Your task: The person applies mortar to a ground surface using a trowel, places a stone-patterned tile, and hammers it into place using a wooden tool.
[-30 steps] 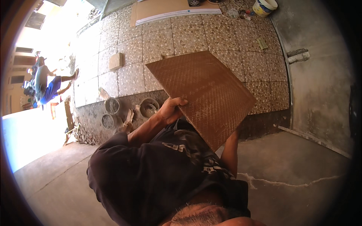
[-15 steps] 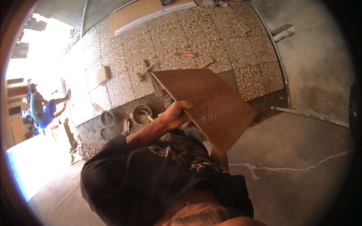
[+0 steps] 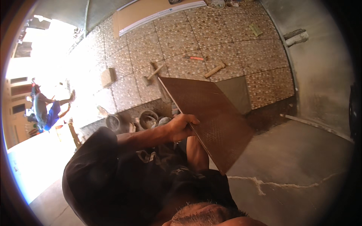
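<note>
A large square brown tile, its ridged underside facing up toward me, is held at a slant in front of my body. My left hand grips its left edge, thumb on the upper face and fingers beneath. My right forearm reaches up behind the tile, which hides that hand and its fingers. Just beyond the tile lies a plain grey square beside the pebble-patterned floor tiles.
Beyond the tile lie a hammer, an orange-handled tool and a wooden-handled tool. Buckets stand left of my hand. A block sits farther left. Another person is at far left. A wall rises right.
The tile has come lower and nearer my body, with my left hand still on its edge. My right forearm now shows left of the tile's lower corner. The whole view has shifted slightly.
</note>
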The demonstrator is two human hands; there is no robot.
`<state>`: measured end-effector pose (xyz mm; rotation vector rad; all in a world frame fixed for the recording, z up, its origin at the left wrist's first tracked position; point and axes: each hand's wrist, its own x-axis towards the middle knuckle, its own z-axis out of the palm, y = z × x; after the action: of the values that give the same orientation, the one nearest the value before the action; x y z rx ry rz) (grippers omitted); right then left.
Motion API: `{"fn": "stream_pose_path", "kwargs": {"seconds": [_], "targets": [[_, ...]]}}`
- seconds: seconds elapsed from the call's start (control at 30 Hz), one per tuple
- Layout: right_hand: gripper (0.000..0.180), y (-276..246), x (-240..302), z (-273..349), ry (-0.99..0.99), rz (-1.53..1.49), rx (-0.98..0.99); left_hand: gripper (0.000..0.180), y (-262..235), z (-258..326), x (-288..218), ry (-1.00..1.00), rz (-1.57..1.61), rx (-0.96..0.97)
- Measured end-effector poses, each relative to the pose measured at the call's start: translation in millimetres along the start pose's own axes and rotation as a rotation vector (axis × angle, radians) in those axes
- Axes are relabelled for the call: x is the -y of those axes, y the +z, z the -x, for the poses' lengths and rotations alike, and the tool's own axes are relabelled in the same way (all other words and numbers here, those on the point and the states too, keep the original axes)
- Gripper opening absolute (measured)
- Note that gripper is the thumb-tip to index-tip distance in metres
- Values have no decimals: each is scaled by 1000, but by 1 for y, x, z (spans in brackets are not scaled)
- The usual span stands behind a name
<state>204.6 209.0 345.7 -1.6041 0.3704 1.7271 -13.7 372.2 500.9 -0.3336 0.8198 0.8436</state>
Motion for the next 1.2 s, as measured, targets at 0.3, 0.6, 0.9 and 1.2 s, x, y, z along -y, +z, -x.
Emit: {"fn": "stream_pose_path", "kwargs": {"seconds": [0.3,0.6,0.9,1.2], "targets": [[72,57,-6,-53,94,-119,83,41,21,-11,-1,1,152,27],[75,128,77,-138,-75,-255,81,54,-36,-51,4,-230,174,27],[79,89,143,-166,-335,-376,-149,58,25,-47,-5,374,-1147,283],[75,-77,139,-314,-513,-171,-400,41,-118,-258,5,297,-656,-101]]}}
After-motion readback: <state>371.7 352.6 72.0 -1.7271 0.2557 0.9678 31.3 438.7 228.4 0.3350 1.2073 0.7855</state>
